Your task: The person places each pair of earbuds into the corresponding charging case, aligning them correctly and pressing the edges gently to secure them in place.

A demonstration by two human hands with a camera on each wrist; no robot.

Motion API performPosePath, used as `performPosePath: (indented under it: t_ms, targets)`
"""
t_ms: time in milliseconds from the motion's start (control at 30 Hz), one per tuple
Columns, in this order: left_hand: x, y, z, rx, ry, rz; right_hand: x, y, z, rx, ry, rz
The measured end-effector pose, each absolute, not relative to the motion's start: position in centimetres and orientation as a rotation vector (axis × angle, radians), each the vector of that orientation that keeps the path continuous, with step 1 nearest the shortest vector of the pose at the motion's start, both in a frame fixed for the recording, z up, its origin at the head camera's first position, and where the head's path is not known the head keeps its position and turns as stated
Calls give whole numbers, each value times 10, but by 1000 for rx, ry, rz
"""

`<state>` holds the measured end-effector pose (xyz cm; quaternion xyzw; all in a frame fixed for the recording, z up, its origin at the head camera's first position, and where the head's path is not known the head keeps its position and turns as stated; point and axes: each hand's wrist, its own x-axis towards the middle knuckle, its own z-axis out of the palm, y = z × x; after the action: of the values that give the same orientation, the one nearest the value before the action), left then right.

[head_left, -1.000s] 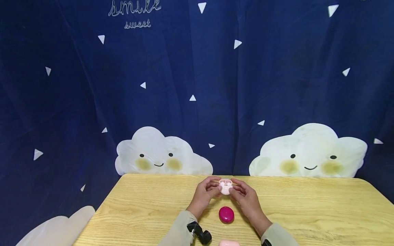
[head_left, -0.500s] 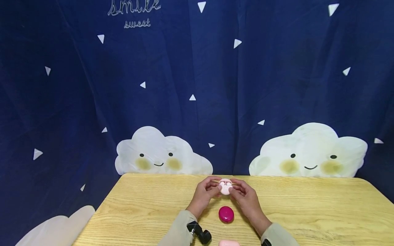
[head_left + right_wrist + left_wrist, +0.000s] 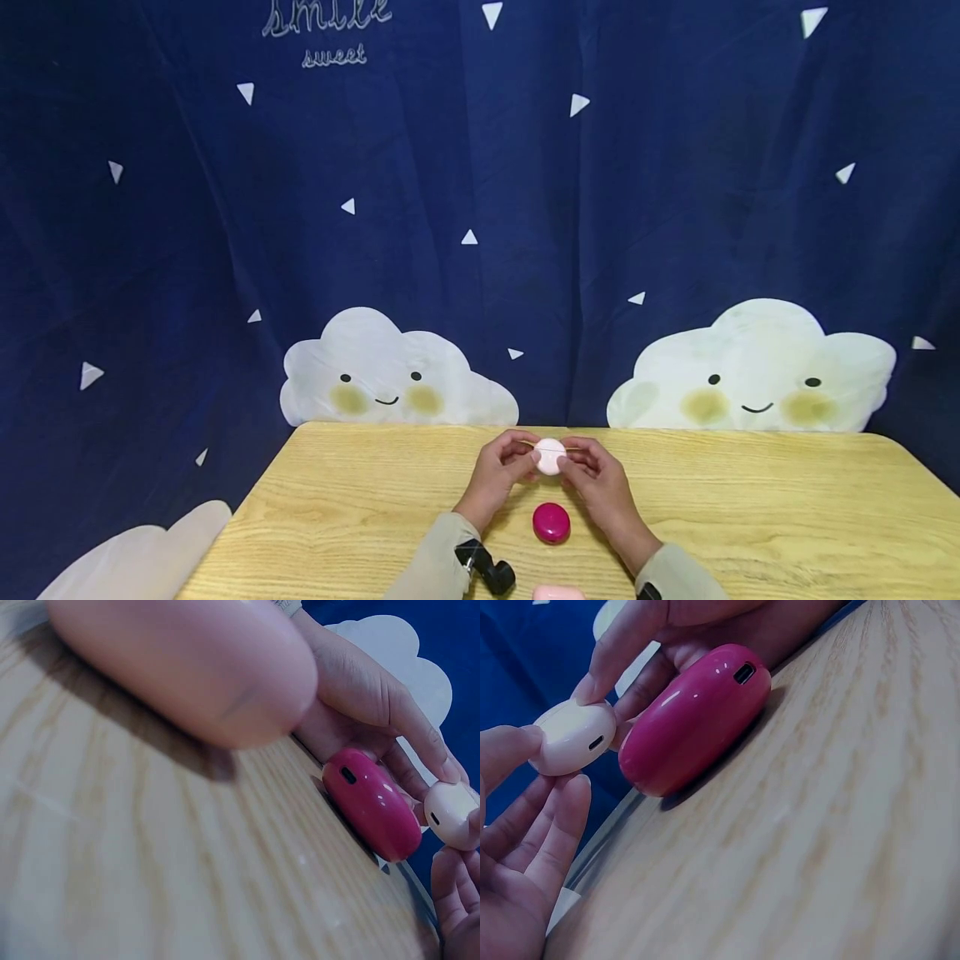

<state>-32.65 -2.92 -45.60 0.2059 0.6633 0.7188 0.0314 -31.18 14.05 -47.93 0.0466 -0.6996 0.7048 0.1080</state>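
Note:
A small pale pink earbud case (image 3: 551,457), round with its lid down, is held near the table's far edge between both hands. My left hand (image 3: 497,473) pinches its left side, thumb in front and fingers behind. From the other side my right hand (image 3: 603,487) pinches it the same way. The left wrist view shows the charging port on the pale case (image 3: 576,739). Just in front of the hands, a glossy magenta case (image 3: 552,523) lies on the table between the forearms; its own port shows in both wrist views.
Nearer the body, another pink case (image 3: 558,592) is cut off by the bottom of the head view; it looms large in the right wrist view. The wooden table (image 3: 337,508) ends at a dark blue curtain (image 3: 480,167) printed with clouds.
The pale pink case stood open a second ago, with earbuds showing inside; its lid has since come down and hides them. Both hands have stayed in place.

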Motion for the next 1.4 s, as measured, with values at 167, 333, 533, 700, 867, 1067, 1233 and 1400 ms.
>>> performPosePath:
  t_ms: [167,333,533,700,867,1067,1233,1400]
  targets:
    - [-330,-29,-461,624,2027,2232,-311,141,-480,143,-2051,2075]
    - [-335,-27,-470,593,2023,2265,-310,141,-481,203,-2067,1977]
    - [-330,-28,-465,530,2088,2239,-311,143,-485,250,-2153,1762]
    - [-328,-29,-462,525,2206,2164,-311,143,-484,227,-2187,1698]
    - [-337,-28,-473,523,2297,2107,-311,143,-483,186,-2210,1695]
    - [-344,-28,-484,504,2375,2060,-311,143,-483,166,-2241,1703]
    - [-345,-28,-485,505,2430,2027,-310,142,-482,170,-2240,1729]
    - [-344,-28,-484,539,2541,1962,-310,142,-482,153,-2265,1711]
